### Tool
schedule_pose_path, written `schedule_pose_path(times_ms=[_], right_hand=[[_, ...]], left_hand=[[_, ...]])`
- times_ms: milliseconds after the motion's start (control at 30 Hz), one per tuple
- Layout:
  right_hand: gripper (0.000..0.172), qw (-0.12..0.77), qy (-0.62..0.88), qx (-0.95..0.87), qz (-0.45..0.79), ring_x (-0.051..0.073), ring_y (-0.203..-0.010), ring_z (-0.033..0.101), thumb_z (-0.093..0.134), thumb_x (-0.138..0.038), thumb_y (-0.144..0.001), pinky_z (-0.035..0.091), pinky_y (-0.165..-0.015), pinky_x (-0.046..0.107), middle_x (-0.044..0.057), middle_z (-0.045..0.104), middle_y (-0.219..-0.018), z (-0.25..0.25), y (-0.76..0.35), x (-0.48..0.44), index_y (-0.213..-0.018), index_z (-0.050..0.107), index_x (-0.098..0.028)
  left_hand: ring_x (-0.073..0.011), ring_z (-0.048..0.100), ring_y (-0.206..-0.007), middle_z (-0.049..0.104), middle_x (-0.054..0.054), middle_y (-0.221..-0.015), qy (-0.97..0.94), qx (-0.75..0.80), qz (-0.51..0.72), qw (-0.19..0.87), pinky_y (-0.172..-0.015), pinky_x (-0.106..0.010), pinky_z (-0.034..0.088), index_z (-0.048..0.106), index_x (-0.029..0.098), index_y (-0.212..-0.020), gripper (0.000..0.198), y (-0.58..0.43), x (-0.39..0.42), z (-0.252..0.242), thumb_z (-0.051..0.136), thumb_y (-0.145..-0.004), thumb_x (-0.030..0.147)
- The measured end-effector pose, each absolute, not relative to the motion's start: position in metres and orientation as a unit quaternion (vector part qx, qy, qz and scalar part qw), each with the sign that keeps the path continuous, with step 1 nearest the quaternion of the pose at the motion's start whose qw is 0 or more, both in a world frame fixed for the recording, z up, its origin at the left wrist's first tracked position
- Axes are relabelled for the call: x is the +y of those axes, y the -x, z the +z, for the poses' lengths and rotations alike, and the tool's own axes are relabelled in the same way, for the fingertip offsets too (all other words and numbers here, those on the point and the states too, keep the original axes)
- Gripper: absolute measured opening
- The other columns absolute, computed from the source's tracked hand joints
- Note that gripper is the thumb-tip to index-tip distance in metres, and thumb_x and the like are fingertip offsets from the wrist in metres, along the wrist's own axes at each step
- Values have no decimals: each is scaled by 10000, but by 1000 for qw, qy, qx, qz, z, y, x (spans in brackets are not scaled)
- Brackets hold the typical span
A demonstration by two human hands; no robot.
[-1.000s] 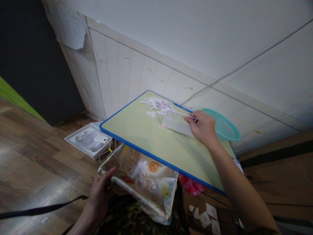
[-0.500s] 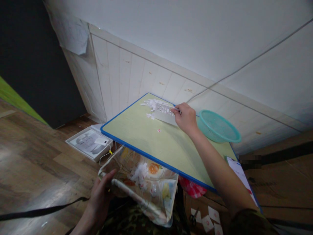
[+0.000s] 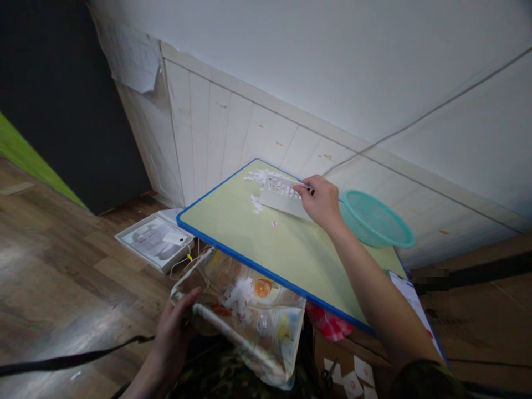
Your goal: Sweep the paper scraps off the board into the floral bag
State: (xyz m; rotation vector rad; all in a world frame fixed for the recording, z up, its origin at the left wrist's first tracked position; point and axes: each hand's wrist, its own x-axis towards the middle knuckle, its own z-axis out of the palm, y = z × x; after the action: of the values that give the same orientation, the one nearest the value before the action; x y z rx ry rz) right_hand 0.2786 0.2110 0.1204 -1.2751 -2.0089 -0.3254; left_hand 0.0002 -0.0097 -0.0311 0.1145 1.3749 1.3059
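Observation:
My right hand [image 3: 322, 200] pinches the edge of a pale flat card with rows of small cut-outs [image 3: 279, 200], tilted over the table. Beside and behind the card lie small white paper scraps [image 3: 256, 206] on the yellow-green tabletop [image 3: 249, 233]. One small scrap with a red mark [image 3: 274, 224] lies apart from them. Below the table's near edge, my left hand [image 3: 177, 327] is closed on the rim of a fruit-patterned bag [image 3: 285, 327]. The bag's mouth gapes, and white scraps [image 3: 239, 296] lie inside it.
A turquoise plastic basket [image 3: 378, 219] stands at the table's right back edge, by the wall. A clipboard with paper [image 3: 409, 293] lies at the right edge. On the floor are an opened white box [image 3: 153, 241], scissors [image 3: 327, 378] and several white cards [image 3: 352, 385].
The card in my right hand has shifted slightly, now lying flatter and facing me more. The whole view has drifted a little. My left hand keeps its hold on the bag.

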Motion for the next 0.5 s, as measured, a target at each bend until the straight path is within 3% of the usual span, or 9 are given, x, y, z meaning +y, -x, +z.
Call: schedule_pose_path(times_ms=[333, 500], right_hand=[[199, 364, 478, -792, -107, 233, -754, 673, 670, -383, -947, 513, -727, 356, 69, 759, -839, 127, -279, 186, -841, 737, -229], [198, 361, 470, -801, -82, 217, -719, 662, 684, -388, -929, 499, -700, 347, 54, 753, -813, 131, -284, 177, -833, 740, -224]], left_hand=[[-238, 696, -702, 751, -27, -776, -36, 593, 561, 576, -529, -311, 562, 726, 203, -856, 267, -1, -7, -17, 825, -642, 329], [-248, 709, -683, 739, -10, -758, -48, 582, 556, 592, -517, -316, 558, 723, 215, -883, 344, 2, -8, -24, 867, -608, 364]])
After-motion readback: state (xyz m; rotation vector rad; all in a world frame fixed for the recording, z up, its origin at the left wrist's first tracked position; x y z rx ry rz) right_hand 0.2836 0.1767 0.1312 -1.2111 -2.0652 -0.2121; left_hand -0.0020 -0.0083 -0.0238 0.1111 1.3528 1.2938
